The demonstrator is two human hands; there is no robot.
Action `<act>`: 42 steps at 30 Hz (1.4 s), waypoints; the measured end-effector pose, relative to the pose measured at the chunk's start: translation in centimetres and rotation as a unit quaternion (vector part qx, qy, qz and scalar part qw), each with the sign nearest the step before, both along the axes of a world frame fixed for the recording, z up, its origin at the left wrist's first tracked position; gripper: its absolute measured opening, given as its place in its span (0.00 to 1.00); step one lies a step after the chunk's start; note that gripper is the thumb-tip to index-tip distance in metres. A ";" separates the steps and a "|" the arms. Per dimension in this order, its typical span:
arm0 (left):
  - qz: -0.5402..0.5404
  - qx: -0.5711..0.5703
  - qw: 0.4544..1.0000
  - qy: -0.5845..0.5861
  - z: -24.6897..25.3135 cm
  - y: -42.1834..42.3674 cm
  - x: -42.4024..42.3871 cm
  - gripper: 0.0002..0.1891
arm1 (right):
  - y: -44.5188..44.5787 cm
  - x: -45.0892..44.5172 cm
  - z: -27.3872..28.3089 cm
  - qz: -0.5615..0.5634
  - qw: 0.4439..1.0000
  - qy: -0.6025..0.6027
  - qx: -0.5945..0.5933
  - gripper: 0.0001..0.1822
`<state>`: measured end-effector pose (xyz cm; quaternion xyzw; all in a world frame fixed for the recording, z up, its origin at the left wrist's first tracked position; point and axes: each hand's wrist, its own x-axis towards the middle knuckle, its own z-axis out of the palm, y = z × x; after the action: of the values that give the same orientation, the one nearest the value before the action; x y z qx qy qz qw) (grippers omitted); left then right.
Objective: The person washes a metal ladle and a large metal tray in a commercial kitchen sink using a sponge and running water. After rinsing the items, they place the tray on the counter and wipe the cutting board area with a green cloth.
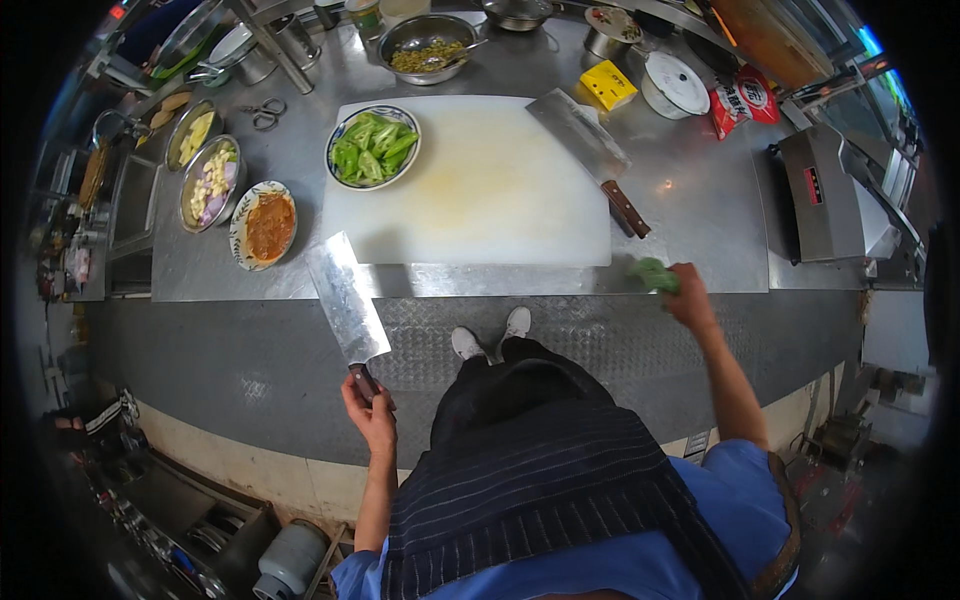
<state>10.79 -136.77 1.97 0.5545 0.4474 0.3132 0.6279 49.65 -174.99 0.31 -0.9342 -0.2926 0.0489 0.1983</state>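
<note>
My left hand (373, 412) grips the wooden handle of a cleaver (349, 300), its broad blade pointing up towards the counter's front edge. Off to the right, my right hand (688, 296) is closed on a bunched green cloth (655, 276) near the front edge. A white cutting board (480, 217) lies between the hands, farther back. On its left back corner stands a patterned plate of sliced green peppers (373, 146). A second cleaver (581, 135) rests across the board's right back corner, its wooden handle towards the front.
On the steel counter (697, 217), left, are a plate of reddish-brown sauce (262, 225), a bowl of garlic and onion (213, 184) and scissors (265, 114). Behind stands a bowl with a spoon (427, 52). At right are a yellow packet (608, 85), a lidded white pot (675, 85) and a steel appliance (832, 195).
</note>
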 end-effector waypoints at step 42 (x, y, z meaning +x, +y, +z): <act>0.321 -0.022 0.947 0.000 -2.2 -6.3 -12.1 0.19 | 43.3 -18.3 0.2 0.548 0.829 -0.099 0.058 0.21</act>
<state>-1.29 -143.08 -0.28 0.3676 0.6087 0.4884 0.5058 31.38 -131.73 0.55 -0.6074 -0.7766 0.0394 0.1623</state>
